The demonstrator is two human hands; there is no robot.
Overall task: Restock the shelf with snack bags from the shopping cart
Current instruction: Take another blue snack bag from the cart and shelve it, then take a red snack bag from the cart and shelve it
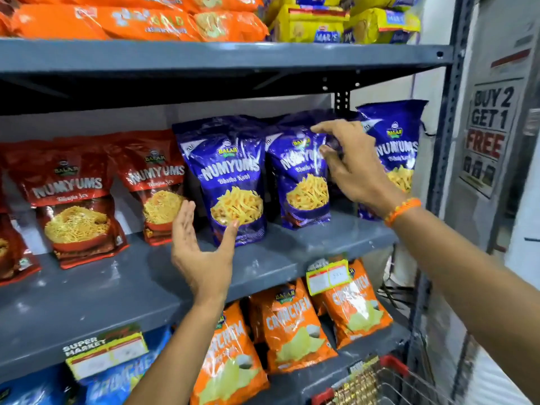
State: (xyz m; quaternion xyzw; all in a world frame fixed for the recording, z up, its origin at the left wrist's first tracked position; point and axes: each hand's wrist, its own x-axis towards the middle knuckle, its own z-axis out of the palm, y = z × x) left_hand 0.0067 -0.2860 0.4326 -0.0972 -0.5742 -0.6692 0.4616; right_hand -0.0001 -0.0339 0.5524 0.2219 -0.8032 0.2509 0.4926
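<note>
Three blue Numyums snack bags stand upright on the grey middle shelf (117,287). My left hand (201,249) is open beneath the left blue bag (230,176), its thumb tip touching the bag's lower front. My right hand (353,168), with an orange thread band on the wrist, pinches the upper right edge of the middle blue bag (301,182) between thumb and index finger. Partly hidden behind that hand stands the third blue bag (400,135). Only a red-rimmed wire corner of the shopping cart (391,365) shows at the bottom right, with gold packets in it.
Red Numyums bags (76,194) fill the shelf's left part. Orange Crunchem bags (292,323) sit on the shelf below, behind a yellow price tag (327,276). Orange and yellow packs lie on the top shelf. A steel upright (447,112) and a promo poster (491,127) bound the right side.
</note>
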